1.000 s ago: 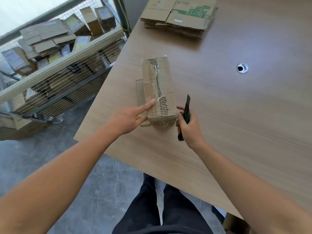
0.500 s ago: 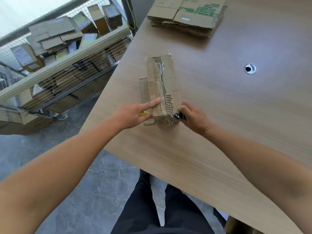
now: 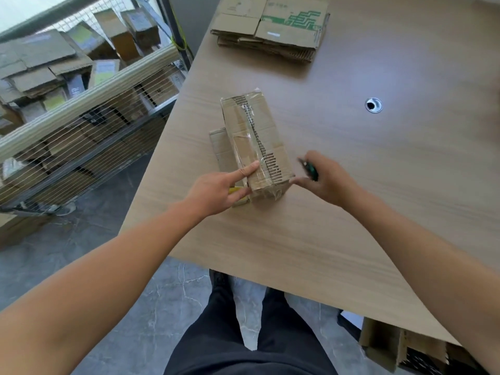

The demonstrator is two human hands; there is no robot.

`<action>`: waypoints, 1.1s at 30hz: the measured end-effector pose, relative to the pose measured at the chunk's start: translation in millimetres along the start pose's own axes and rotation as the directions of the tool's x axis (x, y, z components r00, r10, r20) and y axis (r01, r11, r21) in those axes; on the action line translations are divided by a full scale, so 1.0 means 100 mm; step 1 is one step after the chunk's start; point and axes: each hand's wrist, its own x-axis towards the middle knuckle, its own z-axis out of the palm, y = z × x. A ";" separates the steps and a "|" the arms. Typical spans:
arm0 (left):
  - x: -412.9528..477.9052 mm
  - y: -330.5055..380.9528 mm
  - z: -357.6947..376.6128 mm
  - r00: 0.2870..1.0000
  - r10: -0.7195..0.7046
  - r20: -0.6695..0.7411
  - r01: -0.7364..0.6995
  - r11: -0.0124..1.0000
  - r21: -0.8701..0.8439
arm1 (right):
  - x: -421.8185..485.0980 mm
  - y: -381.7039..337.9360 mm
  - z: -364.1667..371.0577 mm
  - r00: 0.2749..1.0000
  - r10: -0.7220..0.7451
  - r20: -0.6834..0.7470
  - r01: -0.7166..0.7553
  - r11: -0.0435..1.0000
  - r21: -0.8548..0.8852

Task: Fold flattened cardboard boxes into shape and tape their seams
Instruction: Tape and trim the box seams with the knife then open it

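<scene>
One box lies shaped near the left edge of the surface. Clear tape runs along its top seam and over the near end, so it looks finished bar trimming. At its 7 o'clock the left hand has its grip spread, forefinger flat on top, with something yellow beneath. At 4 o'clock the right hand curls its grip round a green cutter. At 12 o'clock a stack of flats is not yet folded.

One taped box, one flattened-box stack, one cutter, one left hand, one right hand; one table
</scene>
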 end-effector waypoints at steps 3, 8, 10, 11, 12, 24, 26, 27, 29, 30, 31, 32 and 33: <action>0.03 0.08 0.00 1.000 -0.003 -0.010 0.003 1.000 0.002 | -0.16 -0.51 0.20 0.945 0.287 -0.154 -0.197 0.880 0.433; 0.04 0.12 0.01 1.000 -0.009 0.007 0.009 1.000 0.000 | -0.19 -0.96 0.69 0.898 0.439 0.003 -0.388 0.790 0.475; -0.03 -0.03 0.00 0.999 -0.003 0.035 0.006 0.998 -0.068 | -0.18 -0.95 0.73 0.895 0.447 -0.008 -0.402 0.811 0.425; -0.07 -0.12 -0.01 0.998 0.008 0.067 0.001 0.991 -0.133 | -0.17 -0.94 0.74 0.894 0.448 -0.010 -0.407 0.822 0.399; -0.11 -0.21 -0.03 0.994 0.030 0.103 -0.009 0.981 -0.194 | -0.17 -0.96 0.75 0.894 0.447 -0.012 -0.410 0.830 0.377; 0.15 -0.26 -0.14 0.979 0.134 0.152 -0.142 0.989 0.039 | -0.46 -1.25 0.64 0.825 0.565 -0.021 -0.494 0.739 0.457; 0.15 -0.25 -0.14 0.980 0.140 0.141 -0.149 0.987 0.056 | -0.56 -1.32 0.70 0.797 0.591 0.127 -0.582 0.693 0.426; 0.15 -0.24 -0.15 0.980 0.140 0.142 -0.151 0.986 0.066 | -0.57 -1.36 0.74 0.782 0.596 0.181 -0.610 0.675 0.415; 0.13 -0.23 -0.17 0.979 0.132 0.157 -0.146 0.986 0.078 | -0.52 -1.40 0.82 0.754 0.607 0.252 -0.651 0.637 0.414; 0.13 -0.22 -0.17 0.978 0.128 0.167 -0.142 0.987 0.079 | -0.47 -1.42 0.85 0.738 0.613 0.281 -0.670 0.617 0.412; 0.12 -0.22 -0.18 0.977 0.123 0.176 -0.139 0.987 0.079 | -0.41 -1.43 0.87 0.722 0.621 0.304 -0.688 0.597 0.413; 0.12 -0.22 -0.18 0.976 0.119 0.183 -0.136 0.987 0.082 | -0.35 -1.43 0.88 0.706 0.632 0.320 -0.704 0.577 0.414; 0.11 -0.21 -0.18 0.975 0.116 0.188 -0.135 0.987 0.088 | -0.30 -1.43 0.89 0.689 0.642 0.335 -0.720 0.558 0.412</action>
